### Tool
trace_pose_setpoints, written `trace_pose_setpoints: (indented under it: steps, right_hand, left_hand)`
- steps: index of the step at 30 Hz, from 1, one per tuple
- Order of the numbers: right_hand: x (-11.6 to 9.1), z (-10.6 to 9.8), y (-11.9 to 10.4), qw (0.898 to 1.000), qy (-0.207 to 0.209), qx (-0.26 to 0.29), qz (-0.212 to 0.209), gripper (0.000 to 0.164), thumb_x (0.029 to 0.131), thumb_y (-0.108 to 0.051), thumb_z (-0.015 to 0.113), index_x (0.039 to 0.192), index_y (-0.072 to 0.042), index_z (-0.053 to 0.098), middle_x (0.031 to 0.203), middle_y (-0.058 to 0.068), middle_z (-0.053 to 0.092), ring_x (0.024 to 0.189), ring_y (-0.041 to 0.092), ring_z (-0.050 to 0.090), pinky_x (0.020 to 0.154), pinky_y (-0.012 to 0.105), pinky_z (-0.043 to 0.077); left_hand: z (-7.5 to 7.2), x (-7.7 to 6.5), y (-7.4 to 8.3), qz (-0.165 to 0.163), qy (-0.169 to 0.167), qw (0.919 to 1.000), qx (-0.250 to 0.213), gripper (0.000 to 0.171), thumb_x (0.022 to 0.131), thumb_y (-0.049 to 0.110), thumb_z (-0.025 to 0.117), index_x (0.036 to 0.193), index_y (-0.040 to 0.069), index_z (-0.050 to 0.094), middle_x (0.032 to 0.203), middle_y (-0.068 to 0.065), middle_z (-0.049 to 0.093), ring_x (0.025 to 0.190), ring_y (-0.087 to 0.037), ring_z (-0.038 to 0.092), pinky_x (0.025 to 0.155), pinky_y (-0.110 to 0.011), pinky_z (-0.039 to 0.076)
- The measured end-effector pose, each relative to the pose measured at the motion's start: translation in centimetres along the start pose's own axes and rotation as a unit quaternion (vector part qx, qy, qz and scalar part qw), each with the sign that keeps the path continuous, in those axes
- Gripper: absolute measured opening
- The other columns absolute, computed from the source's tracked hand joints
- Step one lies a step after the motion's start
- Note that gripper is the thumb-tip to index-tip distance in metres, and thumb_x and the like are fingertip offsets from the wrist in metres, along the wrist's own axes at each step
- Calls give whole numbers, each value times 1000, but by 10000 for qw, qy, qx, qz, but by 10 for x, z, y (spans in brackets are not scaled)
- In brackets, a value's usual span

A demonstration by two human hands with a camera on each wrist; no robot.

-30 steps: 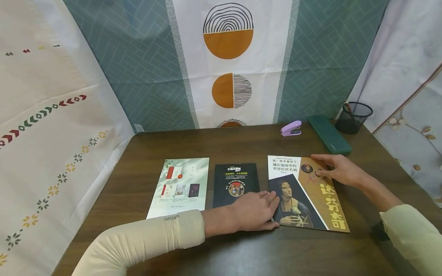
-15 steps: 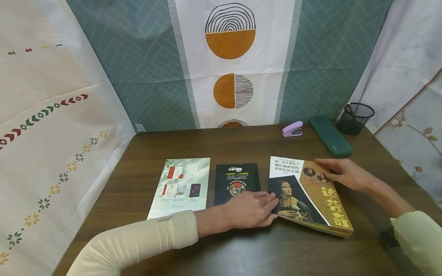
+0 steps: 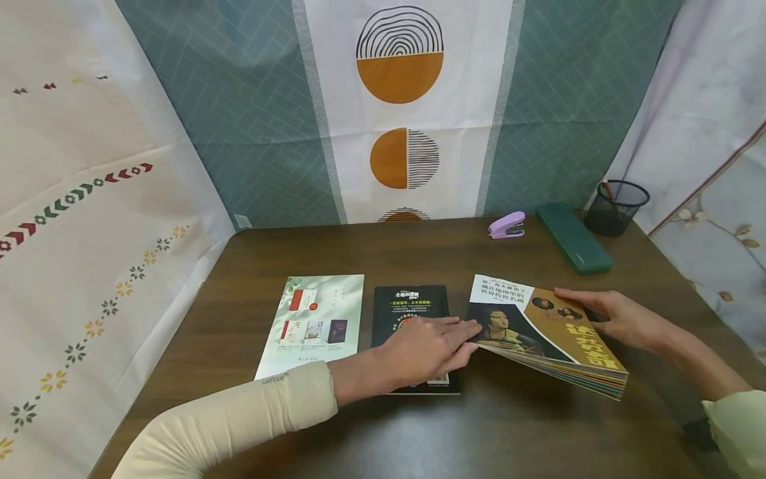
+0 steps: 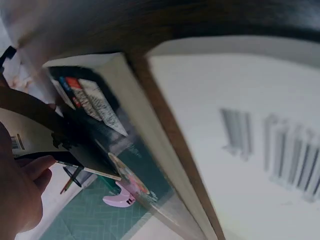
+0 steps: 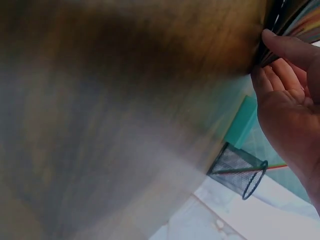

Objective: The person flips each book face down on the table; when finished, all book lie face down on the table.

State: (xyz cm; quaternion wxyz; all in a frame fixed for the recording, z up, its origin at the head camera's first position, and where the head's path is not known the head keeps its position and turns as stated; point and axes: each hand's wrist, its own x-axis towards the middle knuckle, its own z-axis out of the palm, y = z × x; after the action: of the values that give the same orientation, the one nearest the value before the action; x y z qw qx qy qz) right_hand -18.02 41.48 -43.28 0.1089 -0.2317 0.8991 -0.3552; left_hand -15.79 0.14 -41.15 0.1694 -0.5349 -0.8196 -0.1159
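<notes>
Here, the left hand (image 3: 427,346) pinches the near-left edge of the painting-cover book (image 3: 532,326), while the right hand (image 3: 631,320) grips its opposite edge between thumb and fingers. The book sits between the two hands, tilted, with the page edges along its near side showing. On the white corner nearer the left hand, dark characters read 藏在地图里的 世界传世名画; big yellow characters run down the gold part beside the right hand, too foreshortened to read surely. Underneath the left hand and wrist lies the black book (image 3: 413,299), with a white title and smaller yellow lines; whether the hand touches it, I cannot tell. Farther left, past that forearm, is the pale green book (image 3: 317,326), its print small and its barcode (image 4: 295,155) blurred in the left wrist view. All this is on a dark wood-grain surface (image 3: 335,249). Beyond the right hand are a green case (image 3: 574,238) and a black mesh cup (image 3: 616,207) containing something red; a lilac stapler (image 3: 507,225) lies left of the case. Ahead of both hands hangs a teal cloth (image 3: 251,133), its white panel (image 3: 467,86) printed with orange half-circles.
</notes>
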Motion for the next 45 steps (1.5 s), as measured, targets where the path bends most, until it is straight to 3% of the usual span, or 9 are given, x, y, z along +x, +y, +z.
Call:
trace_pose_setpoints:
  steps: [9,16,20,25,32,35,38,42,45]
  right_hand:
    - [-12,2,3,9982,415,-218,-387,58,97,10,69,152,1,55,146,30,58,125,-15,47,86,12,48]
    - [-21,2,7,9962,522,418,-557,49,102,7,64,150,4,56,146,-13,60,122,-10,56,84,16,52]
    - [-27,2,4,9933,537,784,-661,46,103,6,62,149,8,55,142,-17,63,119,-5,62,82,21,58]
    - [-33,3,-1,9926,722,681,-692,52,96,4,73,146,6,59,137,-12,68,115,0,66,81,21,58]
    - [-43,2,-6,9904,1090,537,-661,43,96,12,66,139,5,65,130,-12,72,111,-2,66,77,19,56]
    - [-47,2,-7,9834,1619,228,-786,38,98,16,60,131,0,72,123,-17,74,109,-7,65,81,11,52]
    - [-49,2,-11,9732,2245,-99,-489,33,98,10,67,117,-14,80,110,-28,71,97,-12,63,74,8,48]
    - [-51,0,-22,9644,2619,-294,202,16,98,2,74,107,-8,82,99,-29,70,85,-12,61,62,11,47]
    - [-54,-2,-29,9630,2669,-227,303,10,100,1,71,107,3,78,94,-19,75,82,-7,64,61,15,49]
  left_hand:
    - [-10,5,-4,-350,76,9976,-592,34,109,24,57,136,8,72,130,-5,75,115,-17,74,90,-31,61]
    - [-15,6,-2,-304,323,9946,-935,32,109,21,59,134,7,72,122,-5,78,110,-16,75,88,-27,61]
    - [-16,7,-2,-307,435,9913,-1205,32,110,20,58,135,6,72,114,-3,80,88,-11,78,72,-16,55]
    - [-20,7,-2,-300,530,9862,-1538,32,110,18,57,135,4,72,100,-3,81,51,-3,47,51,-15,30]
    - [-30,9,-3,-344,681,9821,-1720,29,109,15,60,133,3,72,72,3,69,48,-3,32,51,-15,30]
    - [-36,11,-3,-325,844,9803,-1757,28,108,13,62,131,2,72,72,2,69,49,-2,38,52,-13,33]
    - [-43,12,-4,-286,1057,9789,-1725,27,107,13,64,130,2,72,76,0,72,50,-3,45,53,-10,36]
    - [-50,13,-6,-187,1354,9759,-1700,26,105,12,68,130,3,72,89,-2,79,54,-3,53,56,-8,39]
    - [-53,14,-8,-138,1555,9726,-1721,28,104,10,69,132,5,71,105,-5,81,64,-3,64,60,-7,42]
